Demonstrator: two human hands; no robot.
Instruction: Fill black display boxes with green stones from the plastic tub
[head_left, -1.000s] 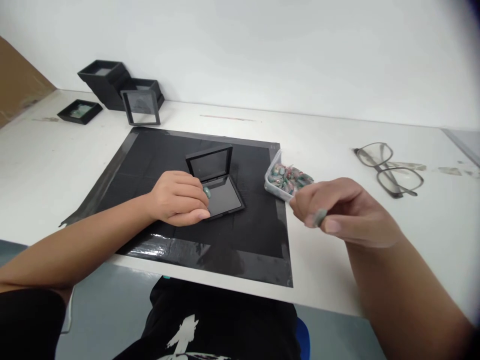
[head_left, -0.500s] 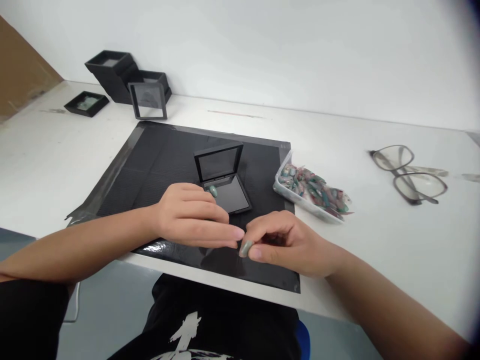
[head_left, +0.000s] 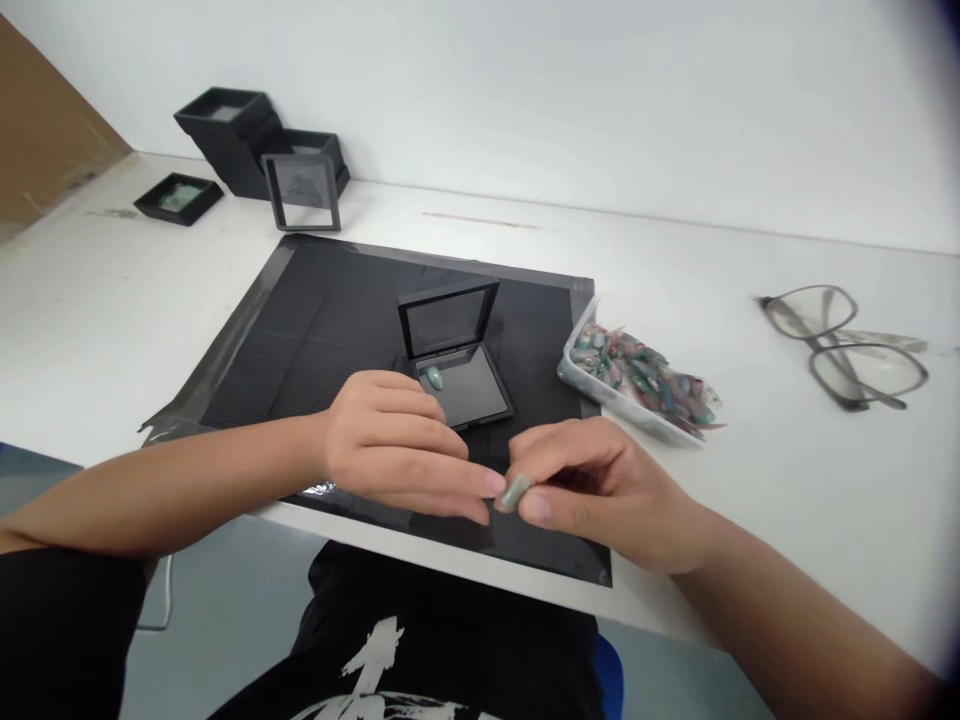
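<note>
My right hand (head_left: 607, 490) pinches a small grey-green polished stone (head_left: 515, 493) between thumb and index finger, over the front of the black mat (head_left: 300, 330). My left hand (head_left: 412, 450) has its index finger and thumb stretched out, a gap between their tips. Its index fingertip is at the stone's left end; whether it touches, I cannot tell. Just beyond my hands lies an opened black display case (head_left: 484, 385), lid tilted up. One green oval stone (head_left: 434, 378) rests at the left of its lower half, whose near-left corner my left hand partly hides.
Right of the mat, a clear plastic tub (head_left: 622, 405) holds many small coloured stones in wrappers. Eyeglasses (head_left: 840, 340) lie farther right. Black cases (head_left: 225, 140) are stacked by the wall, with an upright frame (head_left: 304, 190) and a low box (head_left: 180, 198) beside them.
The camera view has shifted slightly, so everything sits a little farther right. The held stone is tilted a bit differently, and my left index fingertip is still close beside it.
</note>
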